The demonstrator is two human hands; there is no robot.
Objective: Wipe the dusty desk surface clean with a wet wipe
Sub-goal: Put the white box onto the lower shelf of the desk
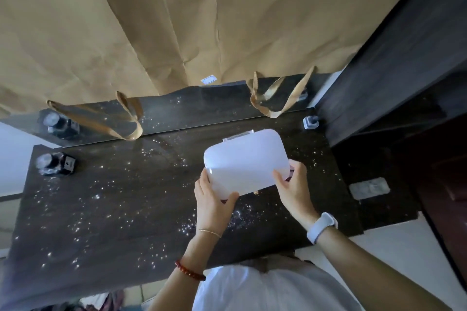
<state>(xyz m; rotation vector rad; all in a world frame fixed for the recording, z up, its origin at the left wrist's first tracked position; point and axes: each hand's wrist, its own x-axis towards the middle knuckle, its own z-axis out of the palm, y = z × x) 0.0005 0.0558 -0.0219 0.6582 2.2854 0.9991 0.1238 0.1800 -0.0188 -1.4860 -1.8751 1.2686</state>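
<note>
A dark wooden desk point(113, 209) lies below me, speckled with white dust and crumbs across most of its top. Above its right half I hold a white rounded wet-wipe box point(245, 159) with both hands. My left hand point(214, 199) grips the box's near left corner, thumb on top. My right hand point(293, 184) grips the near right edge, a white watch on that wrist. The lid looks closed, with a small clear tab at the far edge. No loose wipe is in view.
A dark ink bottle point(54, 164) stands at the desk's far left, mirrored in the glossy back panel. A small clear holder point(310, 122) sits at the far right corner. Brown paper bags point(202, 20) with handles hang over the back. A dark cabinet point(404, 58) bounds the right side.
</note>
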